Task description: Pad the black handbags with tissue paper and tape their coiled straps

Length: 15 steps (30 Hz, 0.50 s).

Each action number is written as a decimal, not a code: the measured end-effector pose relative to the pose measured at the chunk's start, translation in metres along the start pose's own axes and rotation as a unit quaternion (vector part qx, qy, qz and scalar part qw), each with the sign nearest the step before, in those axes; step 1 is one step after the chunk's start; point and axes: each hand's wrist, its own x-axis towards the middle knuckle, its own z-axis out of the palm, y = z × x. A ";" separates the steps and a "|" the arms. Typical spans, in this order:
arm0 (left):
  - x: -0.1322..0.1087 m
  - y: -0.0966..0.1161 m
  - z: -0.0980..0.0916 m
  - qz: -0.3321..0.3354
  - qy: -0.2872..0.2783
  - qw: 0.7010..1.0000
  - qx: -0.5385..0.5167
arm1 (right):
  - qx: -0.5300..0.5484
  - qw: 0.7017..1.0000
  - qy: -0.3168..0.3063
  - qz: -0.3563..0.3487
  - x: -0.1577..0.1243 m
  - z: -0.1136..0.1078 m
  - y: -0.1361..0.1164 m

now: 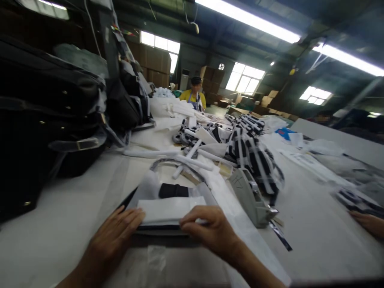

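A folded white sheet [169, 209] lies on top of a dark flat bag [162, 232] at the near edge of the white table [54, 224]. My left hand [115, 236] rests on the left side of the sheet with its fingers stretched flat. My right hand [210, 230] curls over the sheet's right front edge, fingers bent and pressing on it. Just behind the sheet, a black strap piece [174, 190] and a curved dark handle [174, 164] stick out of white wrapping paper.
Stacked black bags [45, 116] stand at the left. A grey tape dispenser [249, 196] sits right of the sheet. Striped black-and-white items [252, 156] and white paper rolls [192, 154] cover the middle. Another person's hand [369, 224] shows at the right edge; a person in yellow [195, 96] stands far back.
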 end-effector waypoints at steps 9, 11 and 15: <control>0.008 0.005 0.000 -0.004 0.006 1.000 0.006 | -0.127 0.979 -0.068 0.147 0.154 0.004 0.070; 0.004 0.003 -0.002 -0.007 0.003 1.000 0.013 | -0.126 0.972 -0.110 0.165 0.173 0.018 0.085; -0.008 -0.001 0.005 0.010 0.002 1.000 0.011 | -0.117 0.957 -0.181 0.196 0.193 0.037 0.086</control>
